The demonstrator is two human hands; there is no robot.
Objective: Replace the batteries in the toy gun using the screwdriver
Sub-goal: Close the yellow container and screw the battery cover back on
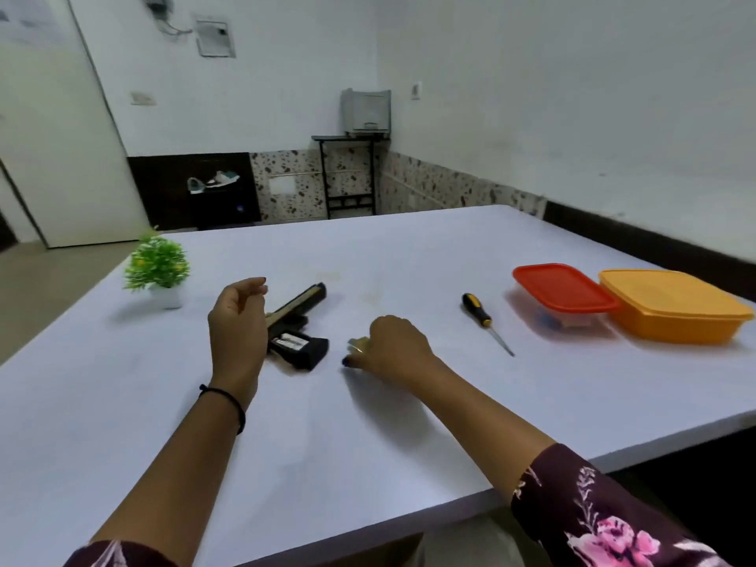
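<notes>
Right grip [392, 345] is resting low on the bench [368, 435], fingers curling round a small yellowish item [356, 345]; motion blur is making the item unreadable. Left grip [239, 317] is hovering above the bench with fingers loosely curled, no item showing in it.

Toy gun [296, 317] is lying flat on the bench, near centre, muzzle pointing toward 1 o'clock, handle toward the person. A light-coloured opening is showing in the side of the handle. Left grip is overlapping the gun's 9 o'clock edge in this view; contact cannot be told. Right grip is sitting just beside the handle, at its 4 o'clock.

Screwdriver [487, 323] is lying untouched at 3 o'clock of the gun, well apart, tip pointing toward the person. Further out at 3 o'clock, a red-lidded box [564, 288] is sitting just beside an orange box [671, 308]. A small potted plant [157, 263] is standing at 10 o'clock of the gun.
</notes>
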